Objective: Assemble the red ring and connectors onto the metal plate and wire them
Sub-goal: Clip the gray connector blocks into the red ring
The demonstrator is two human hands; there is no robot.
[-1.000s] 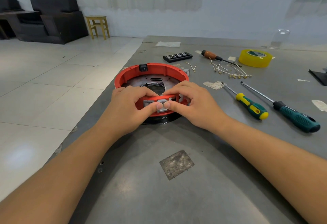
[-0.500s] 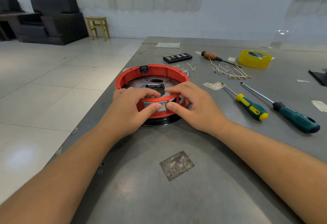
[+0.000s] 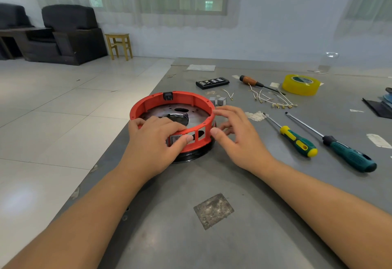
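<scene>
The red ring (image 3: 184,97) sits on the round metal plate (image 3: 159,112) over a black base, at the left part of the grey table. A black socket (image 3: 168,95) is fitted in the ring's far wall. My left hand (image 3: 154,141) grips the ring's near rim, fingers over the top, thumb on a grey connector (image 3: 176,139) in the front wall. My right hand (image 3: 235,139) hovers at the ring's right side with fingers spread and holds nothing. Two loose grey connectors (image 3: 218,101) and several short white wires (image 3: 271,98) lie behind the ring.
A yellow-green screwdriver (image 3: 297,141) and a teal one (image 3: 347,155) lie right of my right hand. Farther back are an orange-handled screwdriver (image 3: 249,80), a yellow tape roll (image 3: 301,84) and a black bit case (image 3: 212,82). The table's left edge (image 3: 118,141) runs just beside the ring.
My right hand has let go of the ring's front wall and drawn off to the right, fingers spread. My left hand stays on the near rim.
</scene>
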